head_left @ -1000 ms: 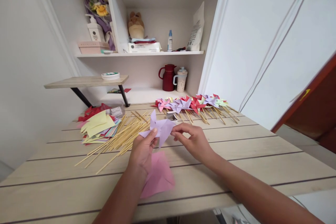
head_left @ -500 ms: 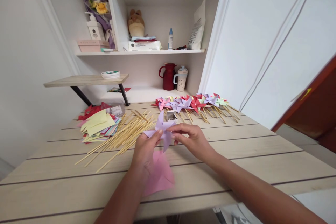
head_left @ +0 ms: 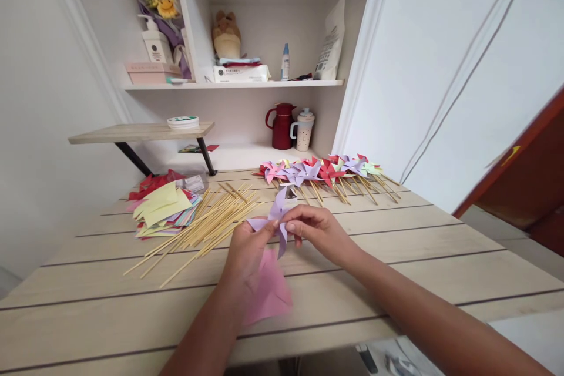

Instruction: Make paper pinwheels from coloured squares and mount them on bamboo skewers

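A purple paper pinwheel (head_left: 277, 207) is held up over the table, its pointed blades spread. My left hand (head_left: 247, 249) pinches it from the left, thumb near its centre. My right hand (head_left: 318, 232) has thumb and forefinger pressed together at the pinwheel's right side; anything small between those fingertips is hidden. Beneath my left hand, a pink paper sheet (head_left: 271, 291) lies on the table, partly covered. Just behind the pinwheel sits a small open box (head_left: 291, 194) with dark contents I cannot make out.
Thin wooden sticks (head_left: 207, 226) lie in a loose pile left of my hands, beside stacked coloured paper (head_left: 163, 205). Several finished pinwheels on sticks (head_left: 328, 171) lie at the back right. A small raised shelf (head_left: 141, 131) stands at the back left. Behind are a red jug (head_left: 282, 127) and a cup (head_left: 304, 131).
The pinwheel has turned more edge-on and shifted slightly right. My right fingers have closed in nearer to its centre. The camera view has moved slightly.
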Available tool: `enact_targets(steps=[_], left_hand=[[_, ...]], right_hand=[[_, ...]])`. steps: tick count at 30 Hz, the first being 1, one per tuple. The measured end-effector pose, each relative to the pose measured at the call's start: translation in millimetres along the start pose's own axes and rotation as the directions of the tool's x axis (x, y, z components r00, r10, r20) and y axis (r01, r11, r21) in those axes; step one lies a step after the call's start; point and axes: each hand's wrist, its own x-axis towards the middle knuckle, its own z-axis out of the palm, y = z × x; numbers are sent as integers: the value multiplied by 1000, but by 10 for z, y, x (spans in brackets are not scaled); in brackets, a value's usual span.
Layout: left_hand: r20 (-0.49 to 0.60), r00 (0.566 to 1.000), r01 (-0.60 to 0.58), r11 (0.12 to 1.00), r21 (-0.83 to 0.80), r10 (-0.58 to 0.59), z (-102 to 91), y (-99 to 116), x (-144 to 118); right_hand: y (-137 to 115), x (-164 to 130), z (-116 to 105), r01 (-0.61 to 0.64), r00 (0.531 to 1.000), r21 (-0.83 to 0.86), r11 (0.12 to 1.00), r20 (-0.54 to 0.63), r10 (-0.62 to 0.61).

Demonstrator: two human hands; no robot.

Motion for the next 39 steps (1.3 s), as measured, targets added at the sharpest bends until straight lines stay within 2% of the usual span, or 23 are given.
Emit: enact_targets(steps=[5,9,16,24,32,39], left_hand=[[-10,1000,23,1000,-21,-24,0,4,-4],[-43,999,18,1000,-24,-19,4,21,-7],[-62,998,27,1000,-1,-27,1,29,-7],[-55,998,-6,1000,27,7,-1,51,-11],[-57,998,3,999,38,-1,-7,59,-21],[-78,997,12,999,39,-8,4,48,-18]], right_hand=[[-60,2,12,-50,998,32,998,38,49],[-75,17,-4,-79,997,68,995,12,78],[-4,35,-38,-80,996,-17,997,-39,79],[30,72,-95,-148,979,192,970,-110,171],[31,64,-72,-125,990,97,987,-60,131],[29,61,-46,-106,991,-2,994,-84,105]])
